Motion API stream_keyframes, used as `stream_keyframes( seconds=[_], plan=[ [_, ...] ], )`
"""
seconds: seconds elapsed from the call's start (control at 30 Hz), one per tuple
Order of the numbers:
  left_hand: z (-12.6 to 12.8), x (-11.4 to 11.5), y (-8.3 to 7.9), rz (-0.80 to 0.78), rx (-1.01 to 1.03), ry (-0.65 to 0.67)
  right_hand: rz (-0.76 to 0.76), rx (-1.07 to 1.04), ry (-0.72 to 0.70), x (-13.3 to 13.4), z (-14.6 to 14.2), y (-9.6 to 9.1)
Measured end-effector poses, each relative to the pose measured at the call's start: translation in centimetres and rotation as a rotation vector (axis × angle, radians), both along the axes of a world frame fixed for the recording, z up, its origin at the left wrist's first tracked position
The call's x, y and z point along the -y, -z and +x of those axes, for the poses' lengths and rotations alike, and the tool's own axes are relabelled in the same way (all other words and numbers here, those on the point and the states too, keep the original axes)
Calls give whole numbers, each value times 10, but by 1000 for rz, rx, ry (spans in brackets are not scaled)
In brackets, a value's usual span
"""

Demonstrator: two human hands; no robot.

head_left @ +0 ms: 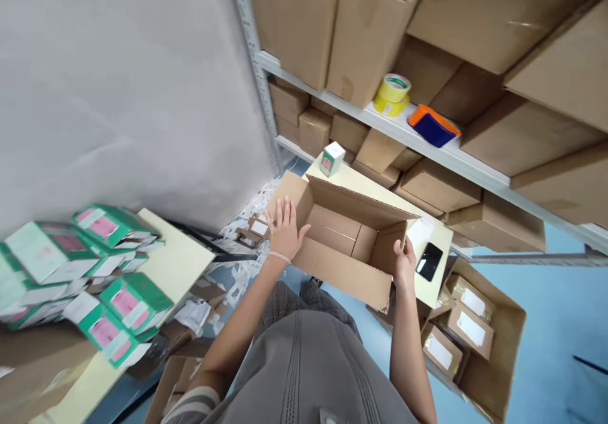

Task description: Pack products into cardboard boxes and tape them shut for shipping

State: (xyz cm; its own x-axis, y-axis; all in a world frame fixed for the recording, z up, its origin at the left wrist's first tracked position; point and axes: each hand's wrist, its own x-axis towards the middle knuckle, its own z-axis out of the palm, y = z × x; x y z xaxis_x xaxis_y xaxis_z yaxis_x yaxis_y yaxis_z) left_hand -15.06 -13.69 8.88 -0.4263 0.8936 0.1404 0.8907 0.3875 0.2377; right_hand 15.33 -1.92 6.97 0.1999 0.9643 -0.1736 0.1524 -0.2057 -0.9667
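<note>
Here, the left hand point(286, 231) lies with its fingers spread over the left end of an open carton point(344, 272), while the right hand point(403, 262) pinches the rim at the carton's right end between thumb and fingers. The carton is in front of the person's body, over the near edge of a cream table point(368, 188). Its mouth faces up towards the head, and its long axis runs crosswise, slanting from the far left to the near right, so the right end lies closer to the body. On the bare far strip of the table, a small white-and-green box point(332, 159) stands at the left, and a black phone point(429, 262) lies just beyond the right hand. Further right, a larger carton point(510, 348) holds small brown boxes point(471, 330) with white labels. Behind the table rises a metal shelf point(323, 99) packed with brown cartons point(373, 37); yellow tape rolls point(392, 97) and an orange-and-blue object point(434, 126) sit on its edge. At the left, green-and-white boxes point(137, 303) are heaped on a second cream table point(183, 250) beside a pale grey wall point(118, 94). Paper scraps point(240, 284) litter the blue floor point(560, 284).
</note>
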Motion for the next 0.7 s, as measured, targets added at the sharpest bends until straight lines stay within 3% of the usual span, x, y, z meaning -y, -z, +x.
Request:
stream_keyframes(
  seconds=[0.13,0.27,0.5,0.6,0.7],
  plan=[
    [-39,48,-5,-12,-5,-136,-24,-21,-151,9,-59,-7],
    [-86,115,-7,-40,8,-308,-23,-13,-342,31,-135,-6],
    [-154,254,-7,-53,42,-598,2,50,-676,109,-270,-10],
    [-172,302,-1,-53,45,-667,41,100,-748,145,-307,-16],
    [-185,334,6,-59,72,-697,62,143,-746,173,-329,-22]
  ],
)
